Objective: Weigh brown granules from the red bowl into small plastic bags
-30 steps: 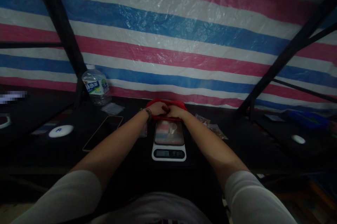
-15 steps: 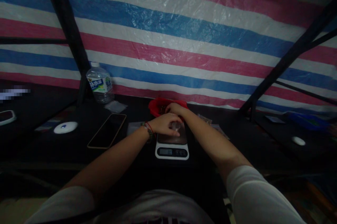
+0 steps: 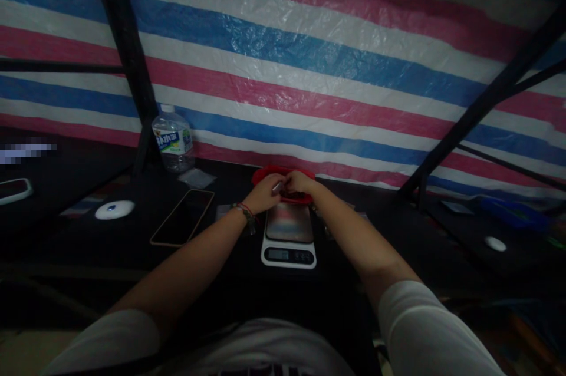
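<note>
A white kitchen scale point(image 3: 289, 253) with a shiny plate sits on the dark table in front of me. Behind it stands a red bowl point(image 3: 265, 174). My left hand point(image 3: 264, 194) is raised over the bowl's near rim and holds a small clear cup point(image 3: 278, 187) between its fingers. My right hand point(image 3: 299, 182) meets it from the right, fingers pinched close to the cup over the bowl. The scale's plate is bare. What lies in the bowl is hidden by my hands.
A water bottle point(image 3: 173, 138) stands at the back left by a black post point(image 3: 128, 58). A phone point(image 3: 183, 217) lies left of the scale, with a white round puck point(image 3: 114, 209) farther left. Small clear bags point(image 3: 196, 177) lie about. A striped tarp point(image 3: 309, 69) backs the table.
My left hand has lifted the small cup off the scale plate and carried it back to the red bowl. My right hand stayed at the bowl.
</note>
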`<state>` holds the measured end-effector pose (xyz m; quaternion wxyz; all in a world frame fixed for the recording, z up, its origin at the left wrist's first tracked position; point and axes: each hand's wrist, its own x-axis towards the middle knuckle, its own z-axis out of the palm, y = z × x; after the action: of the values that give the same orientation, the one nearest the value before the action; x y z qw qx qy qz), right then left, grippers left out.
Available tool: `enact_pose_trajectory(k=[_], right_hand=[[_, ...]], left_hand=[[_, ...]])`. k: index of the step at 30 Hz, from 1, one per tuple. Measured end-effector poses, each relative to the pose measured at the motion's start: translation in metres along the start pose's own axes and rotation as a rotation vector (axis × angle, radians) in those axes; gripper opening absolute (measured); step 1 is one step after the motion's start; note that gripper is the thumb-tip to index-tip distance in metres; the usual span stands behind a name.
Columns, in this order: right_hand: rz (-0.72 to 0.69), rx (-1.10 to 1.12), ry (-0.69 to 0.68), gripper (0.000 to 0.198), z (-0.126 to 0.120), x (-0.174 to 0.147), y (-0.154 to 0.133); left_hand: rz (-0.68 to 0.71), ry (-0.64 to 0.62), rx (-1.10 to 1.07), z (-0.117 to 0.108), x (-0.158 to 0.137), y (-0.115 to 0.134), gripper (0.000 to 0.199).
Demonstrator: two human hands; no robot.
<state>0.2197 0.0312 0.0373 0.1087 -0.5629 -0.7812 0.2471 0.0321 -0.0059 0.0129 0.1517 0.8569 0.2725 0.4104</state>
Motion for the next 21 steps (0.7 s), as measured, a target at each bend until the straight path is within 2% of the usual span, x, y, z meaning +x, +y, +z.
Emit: enact_pose_trajectory(k=[2,4,6,9,15,21], right_hand=[[0.013,0.026,-0.009,0.028,0.0,0.002,0.002],[0.036,0.038,-0.015,0.029,0.0,0.004,0.002],[0.065,0.034,-0.022,0.029,0.0,0.004,0.002],[0.052,-0.066,-0.036,0.029,0.001,0.002,-0.003],[-0.024,-0.312,-0.088,0.032,0.006,0.001,-0.02],[0.011,-0.36,-0.039,0.024,0.01,0.002,-0.024]], left_hand=[[-0.097,0.121,0.048,0.0,0.002,-0.009,0.05],[-0.186,0.175,0.086,0.002,0.004,-0.016,0.051],[-0.229,0.144,0.099,0.005,0.005,-0.019,0.055],[-0.221,0.063,0.106,0.007,0.006,-0.02,0.055],[-0.241,0.148,0.164,0.009,0.004,-0.02,0.05],[-0.25,0.05,0.165,0.014,0.002,-0.024,0.049]])
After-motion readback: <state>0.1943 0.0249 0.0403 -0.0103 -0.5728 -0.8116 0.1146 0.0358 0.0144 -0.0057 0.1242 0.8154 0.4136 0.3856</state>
